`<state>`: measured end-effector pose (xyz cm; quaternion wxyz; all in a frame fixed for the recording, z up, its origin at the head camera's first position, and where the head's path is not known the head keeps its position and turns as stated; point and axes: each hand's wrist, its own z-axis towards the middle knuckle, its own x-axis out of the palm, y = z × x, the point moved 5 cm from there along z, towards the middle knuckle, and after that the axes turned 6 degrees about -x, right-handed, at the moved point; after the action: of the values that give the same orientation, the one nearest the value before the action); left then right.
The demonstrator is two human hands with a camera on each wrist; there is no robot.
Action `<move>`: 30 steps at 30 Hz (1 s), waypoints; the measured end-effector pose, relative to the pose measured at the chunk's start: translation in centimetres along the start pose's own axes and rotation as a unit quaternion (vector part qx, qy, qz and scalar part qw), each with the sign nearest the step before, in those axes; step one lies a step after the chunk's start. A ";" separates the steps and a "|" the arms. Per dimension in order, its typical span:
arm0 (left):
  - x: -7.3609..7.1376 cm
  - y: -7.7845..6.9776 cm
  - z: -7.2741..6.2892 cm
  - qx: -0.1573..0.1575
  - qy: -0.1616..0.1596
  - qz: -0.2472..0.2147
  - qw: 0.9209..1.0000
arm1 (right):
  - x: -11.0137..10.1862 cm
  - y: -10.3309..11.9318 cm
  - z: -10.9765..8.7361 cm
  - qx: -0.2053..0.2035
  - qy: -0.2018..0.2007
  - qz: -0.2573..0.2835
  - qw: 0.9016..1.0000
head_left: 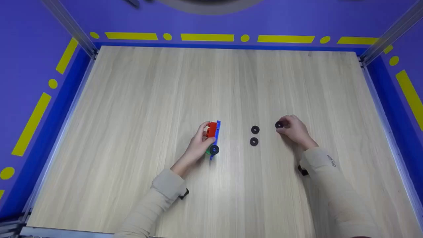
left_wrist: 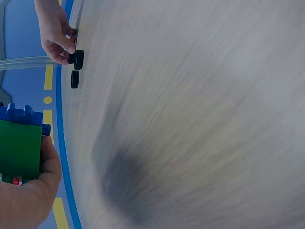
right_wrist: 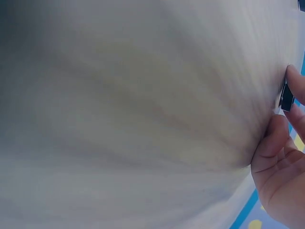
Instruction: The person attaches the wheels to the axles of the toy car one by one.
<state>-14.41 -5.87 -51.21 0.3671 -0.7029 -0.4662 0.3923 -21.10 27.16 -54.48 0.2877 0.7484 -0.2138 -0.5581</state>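
My left hand (head_left: 197, 145) grips a toy vehicle (head_left: 211, 129) with a red block, a green part and a long blue base. One black wheel (head_left: 214, 149) sits on the base's near end. Up close in the left wrist view, a green block (left_wrist: 20, 150) and the blue base (left_wrist: 21, 114) show beside the thumb. To the right, my right hand (head_left: 296, 130) pinches a loose black wheel (head_left: 279, 125) at the tabletop; the right wrist view catches this wheel (right_wrist: 287, 98) edge-on between fingers and thumb. Two more black wheels, a far one (head_left: 255, 129) and a near one (head_left: 253, 141), lie between the hands.
A light wood-grain tabletop (head_left: 158, 89) carries everything. Blue walls with yellow markings (head_left: 207, 37) enclose its back and both sides, and metal rails (head_left: 390, 142) run along the side edges.
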 end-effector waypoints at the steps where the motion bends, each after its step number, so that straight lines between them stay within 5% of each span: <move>1: 0.0 0.0 0.0 0.001 0.001 -0.001 1.000 | 0.0 0.0 0.0 0.004 0.001 0.006 1.000; 17: 0.1 -0.1 -0.1 -0.004 0.001 0.000 1.000 | -1.3 -0.1 -1.0 0.023 -0.019 0.101 0.994; 30: 0.0 -0.1 -0.1 0.002 0.006 0.005 1.000 | -1.8 0.6 -1.3 -0.007 -0.037 0.079 0.996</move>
<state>-14.39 -5.82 -51.11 0.3695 -0.7071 -0.4590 0.3909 -20.40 28.12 -52.51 0.3281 0.7056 -0.2789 -0.5627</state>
